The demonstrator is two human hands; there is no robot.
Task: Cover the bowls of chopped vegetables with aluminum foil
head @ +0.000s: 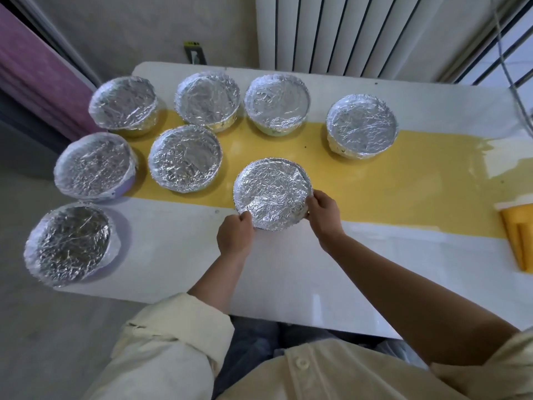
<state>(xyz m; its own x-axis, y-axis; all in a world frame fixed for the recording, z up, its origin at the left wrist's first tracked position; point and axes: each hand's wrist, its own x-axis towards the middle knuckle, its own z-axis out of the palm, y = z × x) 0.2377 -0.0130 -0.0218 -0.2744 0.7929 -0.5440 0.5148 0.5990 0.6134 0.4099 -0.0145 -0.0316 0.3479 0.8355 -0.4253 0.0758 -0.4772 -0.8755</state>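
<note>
A foil-covered bowl (272, 193) sits near the middle of the white table (288, 269), on the edge of its yellow stripe. My left hand (235, 236) grips the bowl's near-left rim, fingers curled over the foil edge. My right hand (324, 212) grips its right rim the same way. Crinkled aluminum foil hides what is in the bowl. Several other foil-covered bowls stand farther off: a row at the back (277, 103), one at the back right (362, 125), and others to the left (184, 158).
A yellow box (517, 235), like a foil-roll carton, lies at the table's right edge. One foil-covered bowl (69, 245) stands at the near-left corner. A white radiator (360, 33) is behind the table, and a purple curtain (34, 73) hangs at left.
</note>
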